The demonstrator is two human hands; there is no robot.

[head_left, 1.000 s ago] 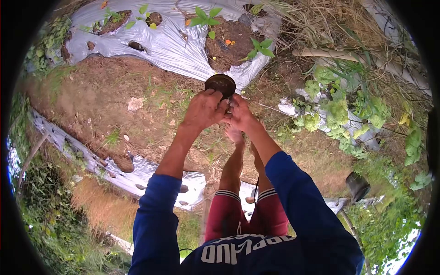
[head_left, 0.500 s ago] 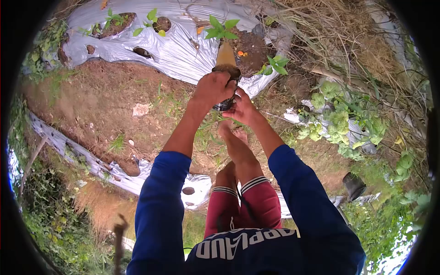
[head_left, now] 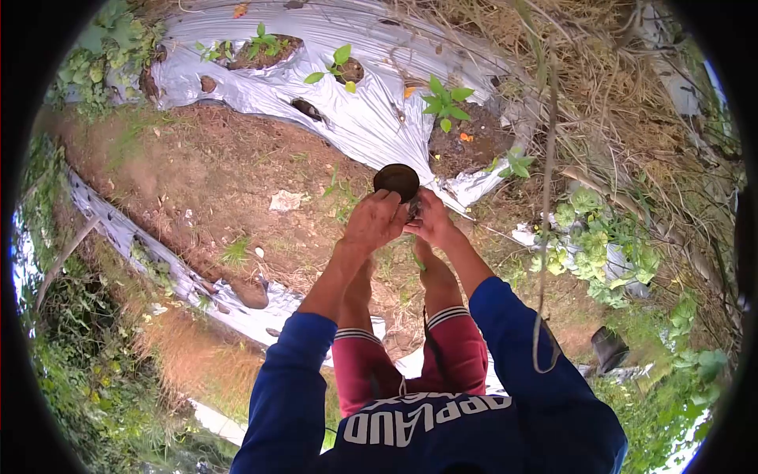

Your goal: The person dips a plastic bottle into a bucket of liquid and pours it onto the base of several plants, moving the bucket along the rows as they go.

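Observation:
A dark round container (head_left: 396, 182), its open mouth facing up toward me, is held between my two hands in the middle of the view. My left hand (head_left: 373, 219) is closed on its near left side, fingers over the rim. My right hand (head_left: 432, 216) grips its right side lower down, and the fingers partly hide its body. Beyond the container, a small green seedling (head_left: 447, 101) grows from bare wet soil (head_left: 472, 142) in a gap in the silver plastic mulch (head_left: 371, 110).
More seedlings (head_left: 264, 43) stand in holes in the mulch at the upper left. Dry straw (head_left: 584, 95) covers the upper right. A thin hanging stem (head_left: 546, 197) crosses near my right arm. A black pot (head_left: 609, 349) lies at the lower right.
The container was tilted toward the seedling with brownish water pouring from it; now it is turned mouth-up and closer to me, with no stream. The view and my legs have shifted.

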